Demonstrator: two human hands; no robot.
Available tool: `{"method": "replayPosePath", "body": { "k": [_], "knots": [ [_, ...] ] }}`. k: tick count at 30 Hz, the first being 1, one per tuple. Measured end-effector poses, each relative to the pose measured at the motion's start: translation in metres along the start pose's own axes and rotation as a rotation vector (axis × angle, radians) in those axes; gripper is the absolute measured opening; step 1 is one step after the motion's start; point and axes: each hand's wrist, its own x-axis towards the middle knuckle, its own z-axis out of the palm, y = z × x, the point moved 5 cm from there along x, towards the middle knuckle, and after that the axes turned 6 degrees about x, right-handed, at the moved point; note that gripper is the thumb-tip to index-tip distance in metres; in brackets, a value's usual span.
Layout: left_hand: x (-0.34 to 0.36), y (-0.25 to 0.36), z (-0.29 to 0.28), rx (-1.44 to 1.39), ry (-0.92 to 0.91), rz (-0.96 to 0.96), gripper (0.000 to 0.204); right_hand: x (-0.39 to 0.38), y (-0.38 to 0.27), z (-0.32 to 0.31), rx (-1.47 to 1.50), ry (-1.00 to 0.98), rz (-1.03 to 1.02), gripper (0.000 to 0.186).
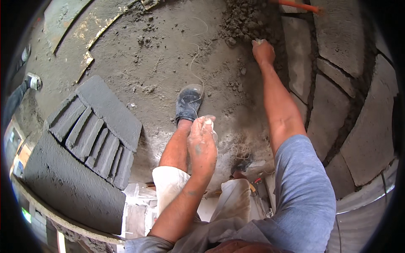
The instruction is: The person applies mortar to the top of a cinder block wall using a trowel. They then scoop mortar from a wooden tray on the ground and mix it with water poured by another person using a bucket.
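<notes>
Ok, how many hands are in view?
2: the left hand, near the picture's middle, just below the dark shoe; the right hand, higher up, at the lumpy heap's edge. No hands show on the bystander.

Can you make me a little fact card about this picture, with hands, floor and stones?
Left hand: fingers curled, where a thin string ends; grip unclear
Right hand: fingers curled, beside a crumbly grey pile; grip unclear
Floor: grey, rough; a dark shoe stands on it
Stones, right: flat slabs, dark gaps between
Left side: grooved grey blocks
</notes>
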Motion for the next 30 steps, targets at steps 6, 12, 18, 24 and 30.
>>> {"method": "replayPosePath", "body": {
  "k": [6,12,18,24,30],
  "knots": [
    [-0.018,-0.019,0.0,-0.018,-0.007,-0.056,0.025,-0.041,-0.029,-0.055,0.049,0.086,-0.139,0.045],
    [-0.025,-0.034,0.032,0.017,0.193,0.363,0.031,-0.09,-0.073,-0.211,-0.144,0.194,-0.463,0.042],
    [-0.041,-0.06,0.006,-0.158,0.181,0.145,0.028,-0.295,-0.225,-0.322,0.132,0.158,-0.866,0.034],
    [-0.046,-0.045,0.042,-0.215,0.147,0.222,0.027,-0.468,-0.344,-0.344,0.426,0.025,-1.431,0.014],
    [-0.029,-0.075,0.038,-0.62,-0.086,0.249,0.027,-0.538,-0.447,-0.264,0.566,0.484,-1.518,0.015]
  ]
}}
